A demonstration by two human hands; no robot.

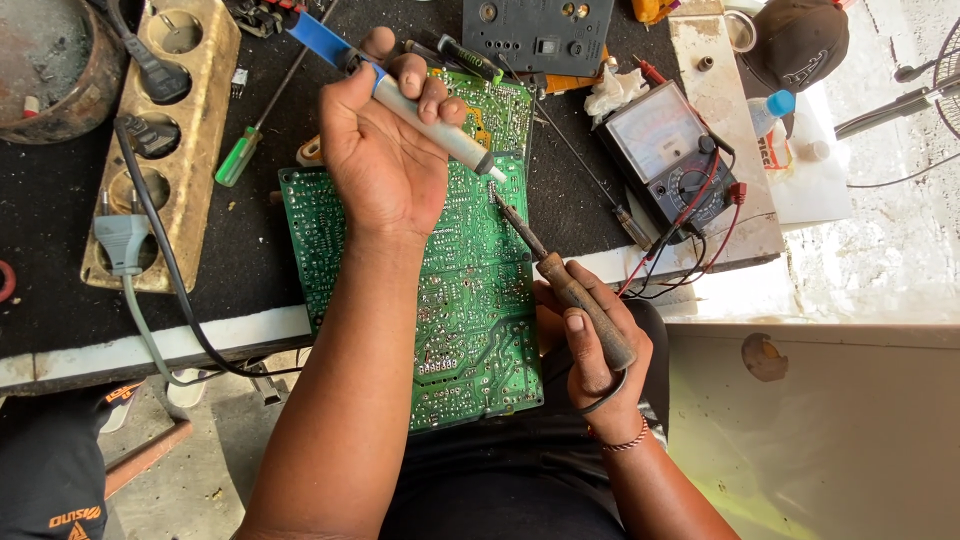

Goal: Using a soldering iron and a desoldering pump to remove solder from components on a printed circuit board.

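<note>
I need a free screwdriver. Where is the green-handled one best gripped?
Grip the green handle, coming from above on the near-left end. The screwdriver lies flat beside the socket strip, its thin shaft running away up-right, toward the left hand.

We see circuit board [470, 300] centre, overhanging table edge [100, 350] | power strip [165, 150] left | multimeter [670, 155] right | screwdriver [250, 140] between strip and board.

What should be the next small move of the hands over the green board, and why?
Probably lower the pump's nozzle the last bit to the joint. The right hand holds the soldering iron with its tip on the green circuit board. The left hand grips the solder pump, whose white nozzle points at the same spot, just above the iron's tip; whether it touches is unclear.
</note>
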